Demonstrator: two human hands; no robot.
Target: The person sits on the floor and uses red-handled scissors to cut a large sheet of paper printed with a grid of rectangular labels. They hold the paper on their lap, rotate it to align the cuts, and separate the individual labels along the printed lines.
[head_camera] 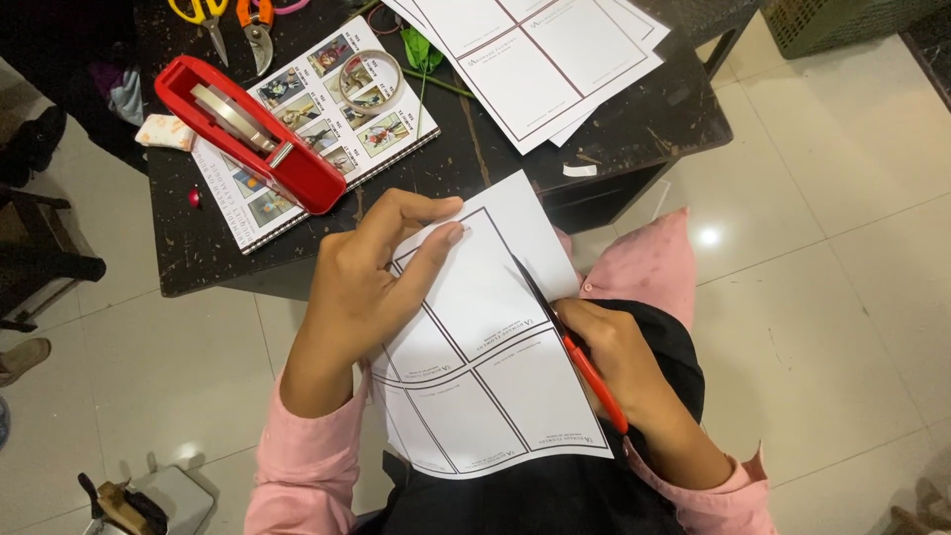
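Your white paper sheet (490, 347), smooth and matte with dark ruled lines dividing it into rectangular panels, sits at the centre of your view, held over your lap with its upper edge reaching the dark scuffed table (634, 119) at 12 o'clock. Your left hand (371, 287) is partly closed, thumb and forefinger pinching the sheet's top left corner while the other fingers lie flat on the paper. Your right hand (619, 362), at 3 o'clock from the sheet, is curled tightly around the red-handled scissors (570, 342); the thin dark blades stand slightly apart and bite into the sheet's right edge. On the table at 11 o'clock lies a glossy red plastic tape dispenser (248, 134) on a spiral-bound photo booklet (327, 109), with a clear tape roll (371, 81) beside it. More ruled sheets (545, 59) lie stacked at 12 o'clock.
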